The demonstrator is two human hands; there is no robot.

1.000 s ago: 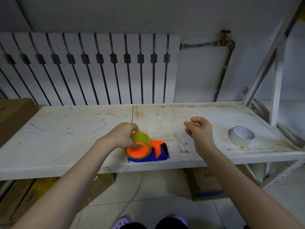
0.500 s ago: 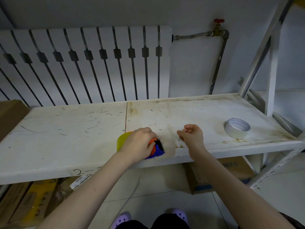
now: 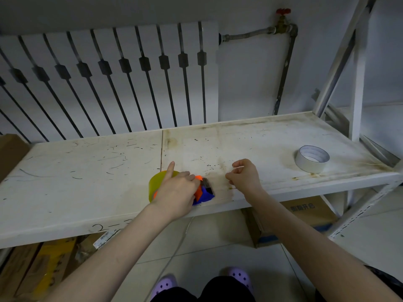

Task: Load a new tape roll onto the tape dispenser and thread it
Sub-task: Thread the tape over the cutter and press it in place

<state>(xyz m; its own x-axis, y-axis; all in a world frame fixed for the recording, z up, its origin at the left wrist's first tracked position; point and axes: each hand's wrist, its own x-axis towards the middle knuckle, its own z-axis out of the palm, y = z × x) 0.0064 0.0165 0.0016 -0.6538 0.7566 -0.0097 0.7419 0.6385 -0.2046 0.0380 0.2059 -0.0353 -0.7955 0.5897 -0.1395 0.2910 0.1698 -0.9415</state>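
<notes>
An orange and blue tape dispenser [image 3: 204, 192] stands near the front edge of the white shelf board [image 3: 87, 182], with a yellow-green tape roll [image 3: 156, 182] mounted on it. My left hand [image 3: 176, 191] lies over the roll and dispenser. Its fingertips grip the orange part and its index finger sticks out straight. It hides most of the roll's hub. My right hand [image 3: 244, 177] hovers just right of the dispenser. Its fingers are pinched together and I see nothing between them. A second roll, white [image 3: 311, 159], lies flat at the right end of the shelf.
A radiator [image 3: 109, 83] and a pipe with a red valve [image 3: 282, 13] line the wall behind. Slanted metal shelf posts [image 3: 340, 62] rise at the right. Cardboard boxes [image 3: 305, 214] sit under the shelf. My purple shoes [image 3: 165, 284] show on the tiled floor.
My left hand has shifted from the roll's left side to on top of the roll and dispenser, and its index finger has straightened. My right hand stays pinched and has sunk towards the shelf.
</notes>
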